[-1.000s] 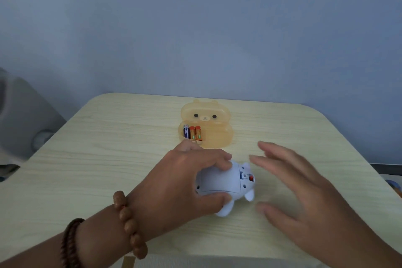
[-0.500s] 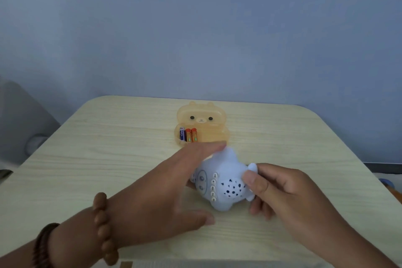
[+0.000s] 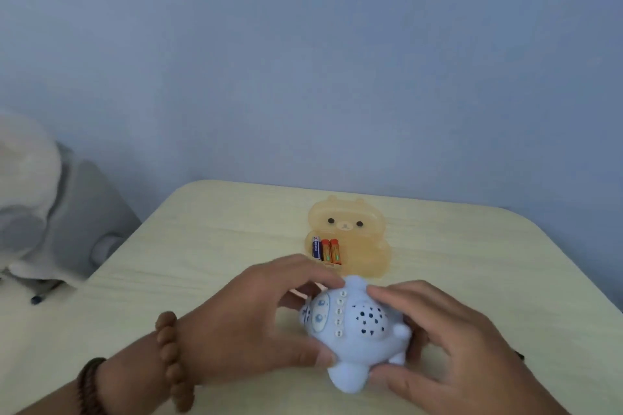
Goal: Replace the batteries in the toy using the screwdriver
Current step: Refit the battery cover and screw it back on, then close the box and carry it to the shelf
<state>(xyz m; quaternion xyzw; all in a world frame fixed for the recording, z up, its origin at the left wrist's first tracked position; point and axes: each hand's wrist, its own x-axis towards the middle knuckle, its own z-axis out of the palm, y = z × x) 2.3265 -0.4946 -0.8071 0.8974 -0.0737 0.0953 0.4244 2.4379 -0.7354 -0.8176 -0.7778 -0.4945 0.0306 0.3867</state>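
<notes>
Toy [image 3: 357, 330]: pale blue, rounded animal shape, stubby feet, row of small white buttons, cluster of star-shaped holes facing up. Sits just on near side of case [image 3: 371, 256], gripped between left hand [image 3: 256, 323] and right hand [image 3: 451, 347].
Batteries [image 3: 325, 250]: three, one blue, two orange, side by side in left part of case.

Honestly, nothing here is properly readable. The three batteries [image 3: 325, 250] in the orange bear-face case [image 3: 365, 256], just above the centre of the frame, have printed wrappers. The left one is blue with a pale strip of lettering along it, and the other two are orange with green near the ends. The print is too small to make out, maybe a brand name. The toy [image 3: 354, 337] at lower centre has a column of little white buttons [image 3: 339, 312] with tiny marks, also illegible.
</notes>
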